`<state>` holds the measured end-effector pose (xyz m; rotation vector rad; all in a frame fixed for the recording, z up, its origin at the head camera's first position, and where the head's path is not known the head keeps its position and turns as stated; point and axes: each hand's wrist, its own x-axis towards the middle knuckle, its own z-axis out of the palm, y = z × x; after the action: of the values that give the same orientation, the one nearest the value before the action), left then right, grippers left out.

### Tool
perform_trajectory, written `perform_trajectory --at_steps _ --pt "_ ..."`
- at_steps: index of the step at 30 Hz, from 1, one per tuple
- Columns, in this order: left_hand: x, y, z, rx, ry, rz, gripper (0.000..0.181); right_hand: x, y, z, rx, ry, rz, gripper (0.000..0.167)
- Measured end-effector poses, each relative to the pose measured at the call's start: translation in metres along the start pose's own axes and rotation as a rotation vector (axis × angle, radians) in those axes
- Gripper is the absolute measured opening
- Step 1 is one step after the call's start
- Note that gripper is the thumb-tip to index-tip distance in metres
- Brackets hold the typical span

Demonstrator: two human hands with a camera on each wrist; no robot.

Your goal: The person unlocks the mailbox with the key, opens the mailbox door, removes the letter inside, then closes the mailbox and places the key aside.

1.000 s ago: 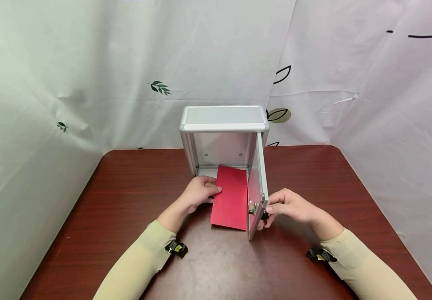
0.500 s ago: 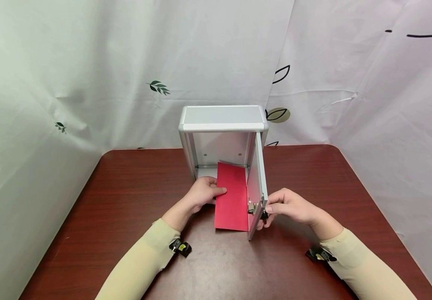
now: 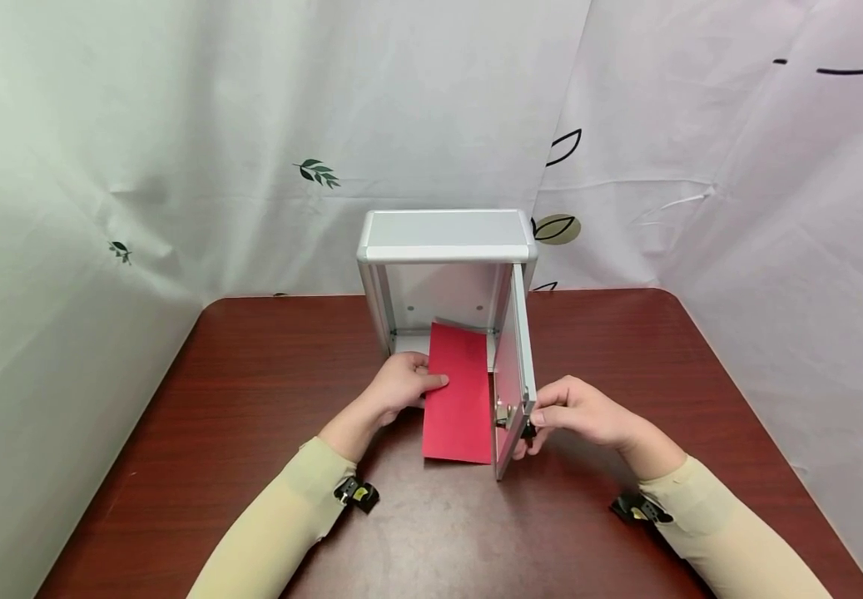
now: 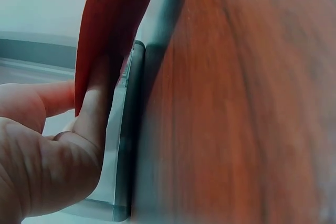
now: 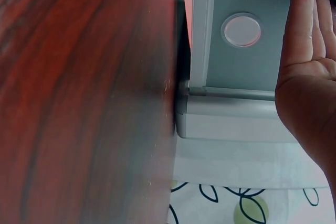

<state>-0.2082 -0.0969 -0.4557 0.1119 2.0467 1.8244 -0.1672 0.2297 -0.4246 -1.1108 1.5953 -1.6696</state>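
Already past opening the door (image 3: 513, 366), apparently pinched near its lock (image 3: 528, 430) by the right hand (image 3: 577, 412). Holding the red paper (image 3: 459, 416) in the left hand (image 3: 401, 383), partly inside the grey box (image 3: 446, 231); not yet fully in or out.

Red sheet (image 3: 458, 408) matt paper; box (image 3: 446, 229) smooth, metal-looking; table (image 3: 431, 532) glossy wood-grain.
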Motion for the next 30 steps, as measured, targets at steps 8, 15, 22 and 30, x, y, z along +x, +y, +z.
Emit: perform_trajectory --at_steps 8,15,22,30 --pt "-0.011 0.0 -0.009 0.031 0.002 -0.014 0.015 -0.001 -0.001 0.0 -0.028 0.027 0.012 0.026" --pt "-0.023 0.0 -0.021 0.024 0.004 -0.009 0.015 0.0 -0.001 0.0 -0.015 0.015 0.013 0.026" --pt "-0.032 0.002 -0.033 0.033 0.004 0.003 0.016 0.001 0.0 0.0 0.011 -0.019 -0.007 0.028" --pt "-0.043 0.006 -0.046 0.021 -0.013 0.019 0.022 0.0 -0.001 -0.001 0.011 -0.015 0.002 0.027"
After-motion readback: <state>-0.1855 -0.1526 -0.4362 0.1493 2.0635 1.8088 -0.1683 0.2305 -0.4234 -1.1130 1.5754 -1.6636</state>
